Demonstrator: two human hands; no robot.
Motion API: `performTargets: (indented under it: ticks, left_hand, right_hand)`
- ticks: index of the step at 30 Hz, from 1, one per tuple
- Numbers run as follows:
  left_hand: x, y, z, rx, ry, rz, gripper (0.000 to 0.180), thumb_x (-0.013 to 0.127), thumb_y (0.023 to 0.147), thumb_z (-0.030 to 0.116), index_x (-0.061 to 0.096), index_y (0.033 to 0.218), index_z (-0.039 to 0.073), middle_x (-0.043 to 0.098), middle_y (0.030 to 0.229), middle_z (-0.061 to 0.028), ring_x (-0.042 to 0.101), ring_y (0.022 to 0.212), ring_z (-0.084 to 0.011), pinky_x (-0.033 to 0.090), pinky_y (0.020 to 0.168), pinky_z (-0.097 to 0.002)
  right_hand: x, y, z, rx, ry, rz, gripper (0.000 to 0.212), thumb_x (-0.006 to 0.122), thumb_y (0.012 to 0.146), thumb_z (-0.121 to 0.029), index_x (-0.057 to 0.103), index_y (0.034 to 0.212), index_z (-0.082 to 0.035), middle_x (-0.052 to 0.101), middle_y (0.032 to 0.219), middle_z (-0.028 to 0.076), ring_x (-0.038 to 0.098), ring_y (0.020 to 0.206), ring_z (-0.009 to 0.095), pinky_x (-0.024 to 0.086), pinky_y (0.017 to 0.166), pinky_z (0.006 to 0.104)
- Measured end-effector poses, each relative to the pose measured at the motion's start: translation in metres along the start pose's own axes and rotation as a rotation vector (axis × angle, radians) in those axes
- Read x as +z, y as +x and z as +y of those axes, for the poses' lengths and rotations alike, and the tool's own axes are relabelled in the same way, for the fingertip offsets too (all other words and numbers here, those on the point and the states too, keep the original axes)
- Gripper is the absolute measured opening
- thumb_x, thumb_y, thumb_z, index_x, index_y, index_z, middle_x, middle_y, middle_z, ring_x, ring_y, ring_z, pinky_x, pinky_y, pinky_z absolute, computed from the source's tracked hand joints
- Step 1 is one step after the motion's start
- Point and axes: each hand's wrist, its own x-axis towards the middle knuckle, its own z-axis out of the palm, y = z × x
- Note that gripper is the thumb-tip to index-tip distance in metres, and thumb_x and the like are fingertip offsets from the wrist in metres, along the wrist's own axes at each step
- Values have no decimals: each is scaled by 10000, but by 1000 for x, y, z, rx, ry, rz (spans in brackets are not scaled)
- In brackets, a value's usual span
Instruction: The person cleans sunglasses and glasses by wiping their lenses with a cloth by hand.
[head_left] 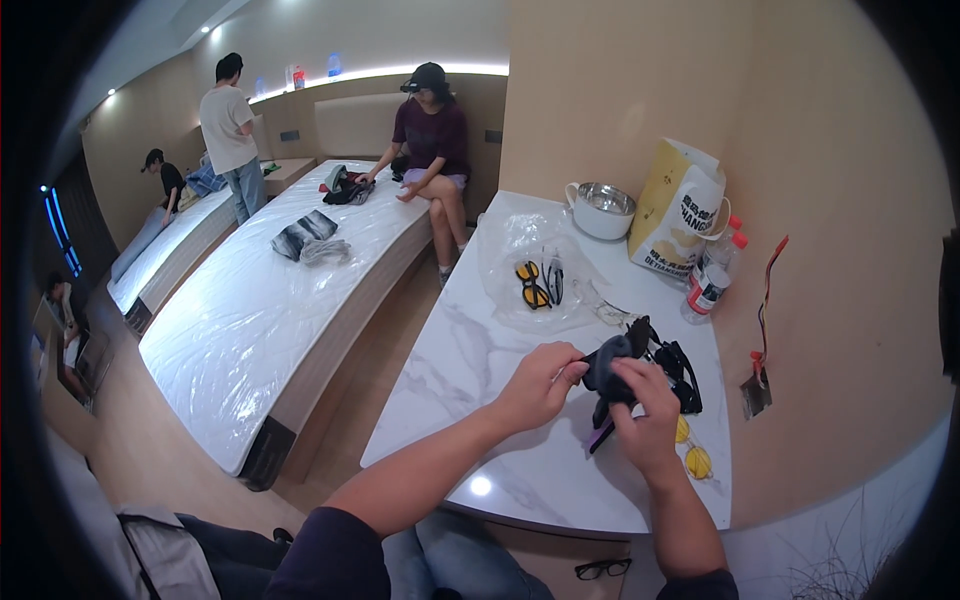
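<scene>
Over the right side of the marble-patterned table (440,400), my two hands meet at a bunched dark grey cloth (607,372). My left hand (545,383) is closed in a pinch on a thin dark piece at the cloth's left edge, which looks like a glasses arm. My right hand (648,408) has its fingers closed on the cloth from the right. A purple-tinted piece (600,435) shows below the cloth; the cloth and fingers hide most of what is inside. Just beyond my right hand lie black sunglasses (680,372), and beside it round yellow-lensed glasses (698,461).
A clear plastic bag (495,250) bears orange-lensed glasses (530,285) and other eyewear. Behind stand a metal pot (603,212), a paper bag (672,210) and red-capped bottles (708,285). Loose wires (768,300) hang at the wall. A person (432,140) sits on a plastic-covered mattress (250,340).
</scene>
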Motion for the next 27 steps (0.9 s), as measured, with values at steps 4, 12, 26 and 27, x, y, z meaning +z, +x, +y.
performTargets:
  ticks: [4,12,26,27]
  left_hand:
    - [0,-1,3,-31,-14,-26,103,581,959,93,630,951,2,615,811,-124,602,779,-302,473,735,-375]
    - [1,1,1,-16,-11,3,118,610,956,117,643,937,6,635,821,-126,612,792,-305,470,752,-363]
    - [2,-1,2,-29,-40,15,137,642,937,129,633,917,-6,614,824,-157,571,789,-369,453,749,-415]
    - [1,-2,1,-27,-28,19,138,642,937,130,634,916,-6,613,820,-156,572,786,-368,452,753,-413]
  right_hand:
    - [-1,2,2,89,23,94,460,661,669,92,690,1120,3,677,1121,145,636,970,332,529,848,378]
    - [-4,4,1,-13,-15,30,442,661,687,93,679,1121,9,673,1120,144,640,983,336,526,865,373]
    - [-1,-1,9,140,70,30,444,679,688,82,681,1125,0,644,1134,150,644,1023,330,536,863,367]
    - [1,-1,8,83,55,-5,441,676,687,83,679,1121,3,640,1137,152,644,1019,331,537,862,367]
